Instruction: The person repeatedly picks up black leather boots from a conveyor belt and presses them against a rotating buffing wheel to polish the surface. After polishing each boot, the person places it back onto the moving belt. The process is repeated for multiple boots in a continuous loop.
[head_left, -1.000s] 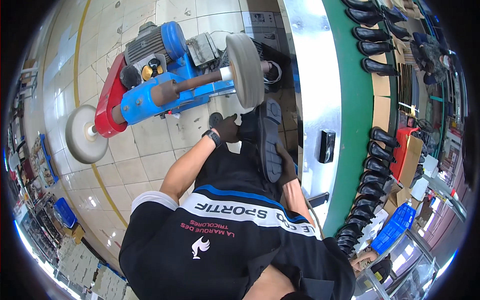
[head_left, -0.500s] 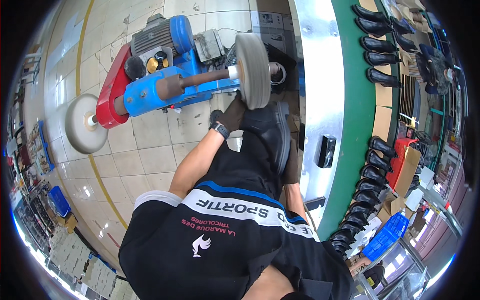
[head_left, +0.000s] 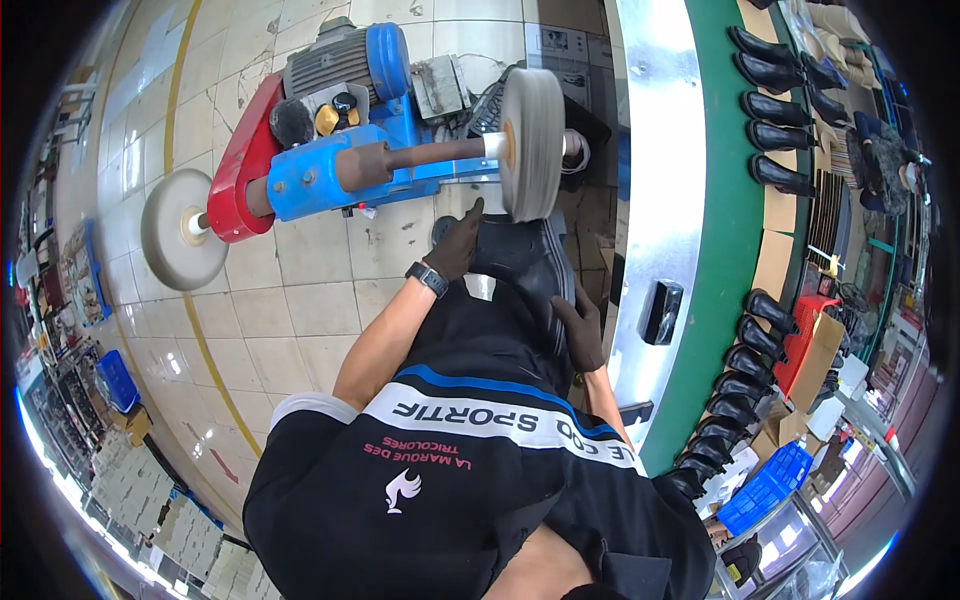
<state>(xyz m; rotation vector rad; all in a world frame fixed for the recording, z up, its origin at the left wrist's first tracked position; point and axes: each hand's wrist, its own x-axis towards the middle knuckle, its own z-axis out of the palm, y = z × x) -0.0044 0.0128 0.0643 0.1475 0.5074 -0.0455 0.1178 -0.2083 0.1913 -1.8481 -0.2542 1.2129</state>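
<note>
A black leather shoe (head_left: 520, 252) is held just below the grey buffing wheel (head_left: 532, 150), its far end close against the wheel's lower edge. I cannot tell whether the two touch. My left hand (head_left: 455, 250), in a dark brown glove with a watch at the wrist, grips the shoe's left side, thumb pointing up toward the wheel. On the other side my right hand (head_left: 582, 328), gloved too, closes on the sole edge near the shoe's closer end. Part of its grip is hidden behind the shoe.
The blue machine (head_left: 320, 180) carries a motor (head_left: 345, 70), a red belt cover (head_left: 245, 160) and a second pale wheel (head_left: 182, 230) at left. At right runs a metal ledge (head_left: 660, 150) beside a green bench (head_left: 715, 200) with rows of black shoes (head_left: 780, 138). Blue crate (head_left: 765, 490) stands lower right.
My right hand now shows its fingers on the sole edge, where it was mostly behind the shoe. My left hand has shifted slightly lower and left, away from the wheel. The view has shifted a little.
</note>
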